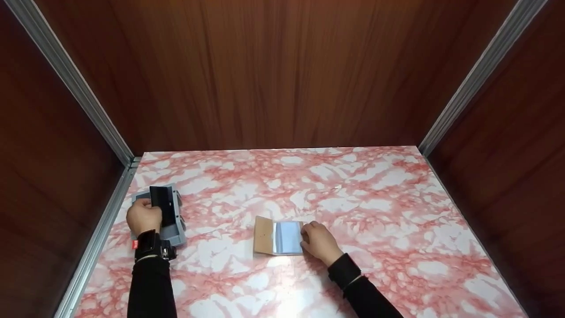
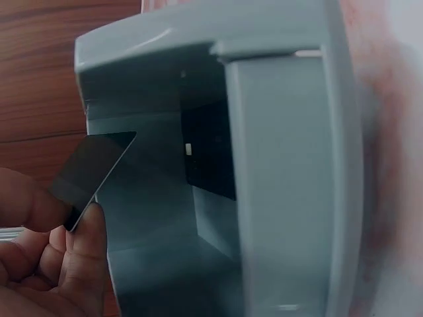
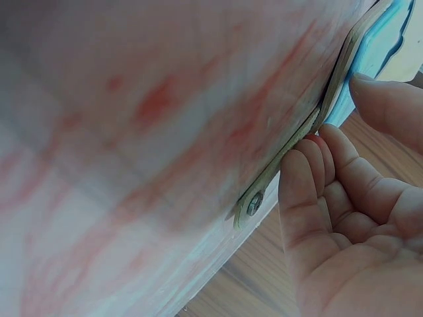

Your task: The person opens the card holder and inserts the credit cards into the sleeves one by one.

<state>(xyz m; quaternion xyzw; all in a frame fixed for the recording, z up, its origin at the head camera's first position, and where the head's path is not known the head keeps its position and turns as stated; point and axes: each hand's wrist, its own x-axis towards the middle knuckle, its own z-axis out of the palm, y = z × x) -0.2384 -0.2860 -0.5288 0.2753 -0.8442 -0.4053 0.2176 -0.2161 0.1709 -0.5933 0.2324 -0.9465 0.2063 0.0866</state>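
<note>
On the left, my left hand (image 1: 144, 216) pinches a thin dark card (image 2: 89, 175) between thumb and fingers. The card is over a grey plastic case (image 1: 177, 238), which has a black panel (image 2: 208, 145) with a small pale spot inside. Near the middle of the table lies an opened tan card holder (image 1: 263, 236) with clear bluish sleeves (image 1: 288, 238). My right hand (image 1: 321, 242) holds the right edge of this holder. In the right wrist view, the thumb touches the sleeves and the curled fingers are at the strap with a metal snap (image 3: 254, 203).
A red-and-white marbled tabletop (image 1: 375, 198) lies under everything. Dark wood panels (image 1: 273, 75) enclose it at the back and both sides, with metal rails (image 1: 472, 79) at the corners. A small red tag (image 1: 134, 244) shows beside the left wrist.
</note>
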